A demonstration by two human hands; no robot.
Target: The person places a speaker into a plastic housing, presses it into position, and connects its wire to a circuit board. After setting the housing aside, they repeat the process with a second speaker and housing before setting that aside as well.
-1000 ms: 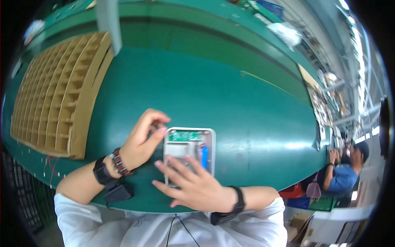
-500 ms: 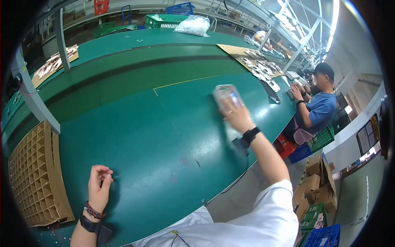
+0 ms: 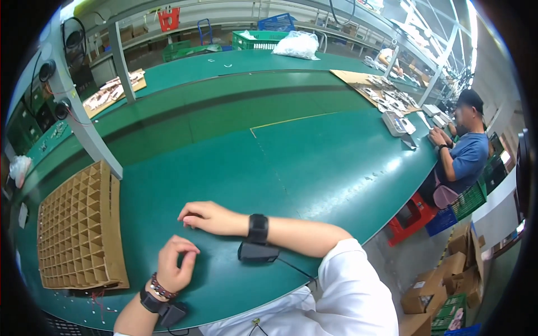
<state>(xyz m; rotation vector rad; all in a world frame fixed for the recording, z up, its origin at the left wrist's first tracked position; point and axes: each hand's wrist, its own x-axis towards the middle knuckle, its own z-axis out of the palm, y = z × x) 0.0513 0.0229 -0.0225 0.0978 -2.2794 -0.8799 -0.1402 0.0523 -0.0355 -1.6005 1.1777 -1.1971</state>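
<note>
Apparently the work sits between two pieces in the head view: the pale grey housing (image 3: 394,124) rests at the far right of the green table (image 3: 241,173), near the co-worker (image 3: 469,154) in a blue shirt and well apart from the wearer's own hands. That one looks set down and done with at this spot, though its contents are too small to make out; no second housing shows by the hands, so how much is left cannot be told. The left hand (image 3: 177,262) hovers low with fingers curled and thumb apart, nothing visible in it; the right hand (image 3: 207,217), just beyond it, is half-open and loosely bent, likewise with nothing to be seen between its fingers. Nearest to the left hand stands a cardboard divider box (image 3: 115,235) with many square cells, and a grey metal post (image 3: 78,112) rises behind it. A black box (image 3: 258,252) hangs at the right wrist, its cable (image 3: 297,270) trailing toward the table edge, where it could snag. Past the housing lie loose pale parts (image 3: 389,99) on a cardboard sheet, crowding that end; a clear plastic bag (image 3: 297,46) sits on the far bench.
</note>
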